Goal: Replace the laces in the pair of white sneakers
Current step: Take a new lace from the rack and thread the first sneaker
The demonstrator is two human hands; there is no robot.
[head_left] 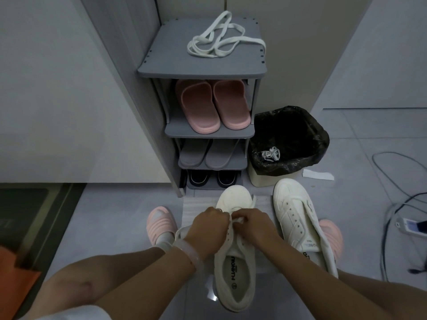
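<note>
Seen from above, looking down at my own lap and the grey floor: at far left a dark mat lies along the wall, and closer in my left foot wears a pink slipper. My left hand, a pale band on its wrist, has its fingers curled and pinching a white lace over the eyelets of the white sneaker between my knees, toe pointing away from me. My right hand meets it there — fingers bent, pinching the same lace from the other side. Straight ahead stands a grey shoe rack: a loose tangle of white laces lies on its top, pink slides on the shelf below, then grey slippers, then dark shoes at the bottom. To the right of the rack sits a bin lined with a black bag (a crumpled white lace rests inside). In front of the bin lies the second sneaker — its eyelets bare — just beside the one I hold. Farthest right, cables trail across the floor.
</note>
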